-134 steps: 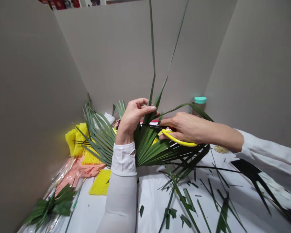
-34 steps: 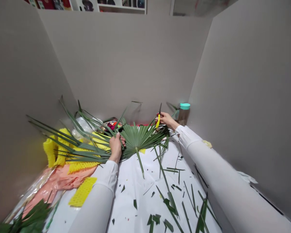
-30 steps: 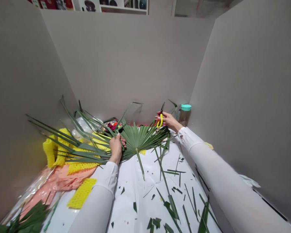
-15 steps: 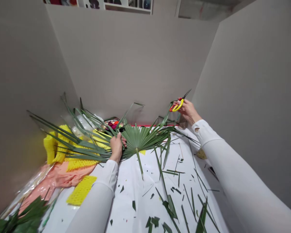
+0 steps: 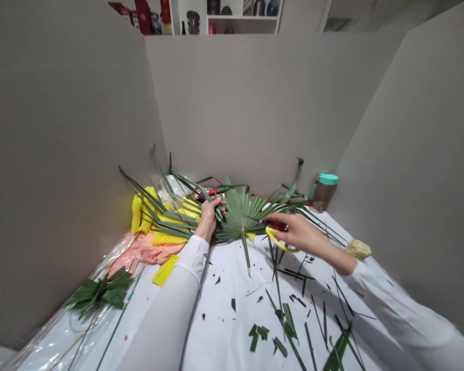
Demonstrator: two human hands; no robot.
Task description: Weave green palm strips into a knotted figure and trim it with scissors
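Observation:
A large green fan palm leaf (image 5: 237,208) lies spread over the far part of the white-covered table, its cut stem pointing toward me. My left hand (image 5: 210,214) is closed around several of its left-hand leaf strips. In my right hand (image 5: 292,231) is a pair of scissors (image 5: 272,236) with yellow and red handles. Their dark blades point left over the right half of the fan, close to where the strips meet the stem. Whether the blades touch the leaf I cannot tell.
Yellow foam netting (image 5: 166,270) and pink cloth (image 5: 145,251) lie at left, with a dark green leaf bunch (image 5: 100,292) nearer. A turquoise-lidded bottle (image 5: 324,193) stands at back right, near a tan lump (image 5: 359,249). Leaf scraps (image 5: 259,332) litter the table. Grey panels enclose three sides.
My right hand has come down and left with the scissors, from the raised strip tip to the fan's middle. My left hand still grips the left strips. The camera view has shifted.

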